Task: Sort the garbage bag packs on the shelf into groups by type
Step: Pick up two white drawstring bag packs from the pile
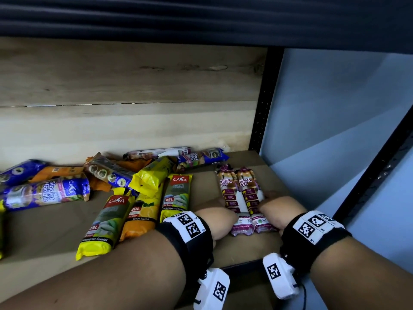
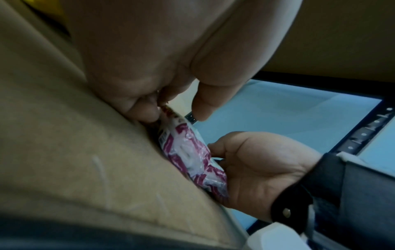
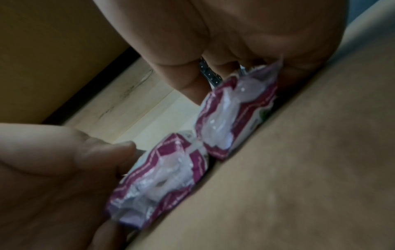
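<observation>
Two purple-and-white draw string bag packs lie side by side on the right of the wooden shelf (image 1: 44,231): the left pack (image 1: 230,195) (image 3: 162,177) and the right pack (image 1: 250,195) (image 3: 235,115). My left hand (image 1: 228,214) (image 2: 175,115) cups the left pack's outer side, fingers curled against it and thumb over its top. My right hand (image 1: 266,204) (image 3: 235,71) cups the right pack the same way from the right. In the left wrist view only one pack (image 2: 188,152) shows between the two hands. The fingertips are mostly hidden.
A loose heap of other packs fills the shelf's left and middle: yellow 25L packs (image 1: 176,195) (image 1: 102,224), an orange 60L pack (image 1: 140,215), blue singlet-handle packs (image 1: 44,194) (image 1: 201,156) and another draw string pack (image 1: 156,152) at the back. A black post (image 1: 261,104) bounds the right end.
</observation>
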